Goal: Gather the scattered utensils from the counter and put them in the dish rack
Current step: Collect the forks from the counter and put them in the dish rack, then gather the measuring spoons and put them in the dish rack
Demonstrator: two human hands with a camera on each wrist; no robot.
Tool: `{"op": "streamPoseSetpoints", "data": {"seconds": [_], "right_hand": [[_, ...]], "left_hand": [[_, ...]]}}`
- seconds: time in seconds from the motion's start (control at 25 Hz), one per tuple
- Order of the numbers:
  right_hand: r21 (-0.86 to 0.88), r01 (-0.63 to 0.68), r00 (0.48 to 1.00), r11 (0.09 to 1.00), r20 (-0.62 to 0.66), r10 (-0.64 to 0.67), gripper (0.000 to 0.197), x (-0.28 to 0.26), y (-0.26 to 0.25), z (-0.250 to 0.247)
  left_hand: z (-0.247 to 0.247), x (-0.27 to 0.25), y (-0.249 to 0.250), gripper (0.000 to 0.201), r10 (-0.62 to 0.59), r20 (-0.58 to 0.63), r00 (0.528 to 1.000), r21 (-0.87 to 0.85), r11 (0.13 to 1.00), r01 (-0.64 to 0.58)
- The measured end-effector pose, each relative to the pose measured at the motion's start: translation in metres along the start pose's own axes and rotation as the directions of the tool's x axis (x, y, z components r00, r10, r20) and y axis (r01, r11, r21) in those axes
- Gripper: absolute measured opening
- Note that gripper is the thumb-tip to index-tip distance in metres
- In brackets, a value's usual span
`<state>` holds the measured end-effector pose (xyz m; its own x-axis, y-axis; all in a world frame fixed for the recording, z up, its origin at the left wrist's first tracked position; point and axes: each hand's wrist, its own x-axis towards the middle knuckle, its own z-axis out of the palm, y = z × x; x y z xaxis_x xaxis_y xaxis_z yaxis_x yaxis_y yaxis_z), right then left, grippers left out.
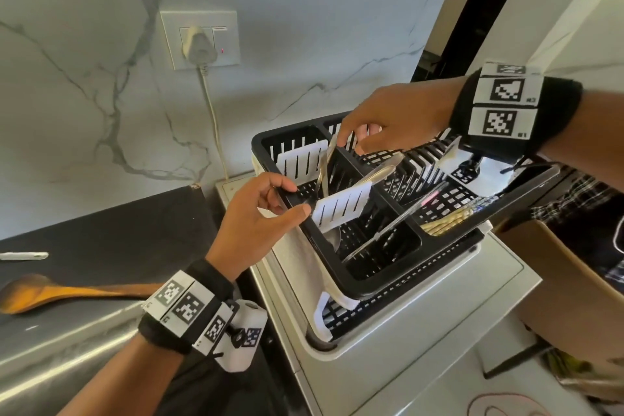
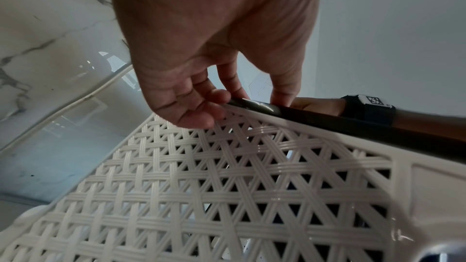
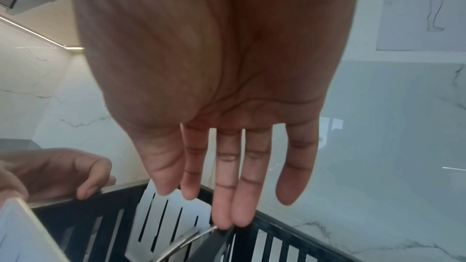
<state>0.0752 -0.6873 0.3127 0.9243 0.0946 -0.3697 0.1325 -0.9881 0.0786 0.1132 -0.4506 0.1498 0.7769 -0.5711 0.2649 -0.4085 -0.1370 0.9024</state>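
1. Steadying the load: the left hand (image 1: 260, 213) pinches the black rim of the dish rack (image 1: 378, 284) between thumb and curled fingers (image 2: 201, 107), seemingly to keep the rack still while cutlery goes in.
2. Delivery in progress: the right hand (image 1: 395, 118) reaches over the rack's utensil compartment, its fingers (image 3: 227, 196) nearly straight and pointing down, fingertips touching the top of a metal utensil (image 1: 325, 169) standing in the slot; whether they still hold it cannot be told.
3. Work remaining: a wooden spoon (image 1: 67, 292) and a white utensil (image 1: 23, 256) lie on the dark surface (image 1: 118, 233), well apart from the rack.
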Motion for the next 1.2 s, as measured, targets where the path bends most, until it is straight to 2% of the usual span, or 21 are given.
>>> {"op": "streamPoseSetpoints", "data": {"seconds": [0.2,0.36,0.44,0.6,0.8,0.88,1.0,1.08,1.2], "right_hand": [[-0.043,0.047,0.997,0.998,-0.052,-0.049,0.034,-0.021,-0.018,-0.029],[-0.068,0.164,0.976,0.984,-0.136,-0.172,0.034,0.001,-0.069,-0.058],[-0.051,0.256,0.954,0.965,-0.149,-0.261,0.033,0.027,-0.111,-0.070],[-0.090,0.425,0.893,0.900,-0.123,-0.434,0.031,0.093,-0.217,-0.071],[-0.061,0.526,0.850,0.849,-0.007,-0.527,0.030,0.199,-0.329,-0.001],[-0.020,0.518,0.855,0.855,-0.016,-0.518,0.029,0.236,-0.357,0.040],[0.091,0.406,0.913,0.909,-0.094,-0.398,0.030,0.291,-0.367,0.093],[0.204,0.332,0.943,0.921,-0.110,-0.315,0.031,0.328,-0.374,0.110],[0.326,0.290,0.954,0.900,-0.166,-0.248,0.035,0.378,-0.395,0.115]], "left_hand": [[-0.003,-0.010,0.014,0.025,-0.025,0.021,0.999,0.022,0.999,0.024],[-0.020,-0.041,0.007,0.031,-0.059,0.057,0.997,0.047,0.997,0.057],[-0.037,-0.070,-0.005,0.029,-0.123,0.035,0.992,0.096,0.988,0.119],[-0.091,-0.144,-0.043,0.024,-0.237,-0.117,0.964,0.266,0.928,0.260],[-0.174,-0.234,-0.095,0.030,-0.406,-0.288,0.867,0.427,0.756,0.496],[-0.207,-0.262,-0.116,0.035,-0.443,-0.366,0.818,0.465,0.675,0.573],[-0.249,-0.287,-0.139,0.046,-0.468,-0.450,0.761,0.497,0.576,0.649],[-0.273,-0.301,-0.153,0.050,-0.486,-0.467,0.739,0.528,0.517,0.674],[-0.294,-0.317,-0.172,0.053,-0.554,-0.428,0.715,0.565,0.453,0.689]]}}
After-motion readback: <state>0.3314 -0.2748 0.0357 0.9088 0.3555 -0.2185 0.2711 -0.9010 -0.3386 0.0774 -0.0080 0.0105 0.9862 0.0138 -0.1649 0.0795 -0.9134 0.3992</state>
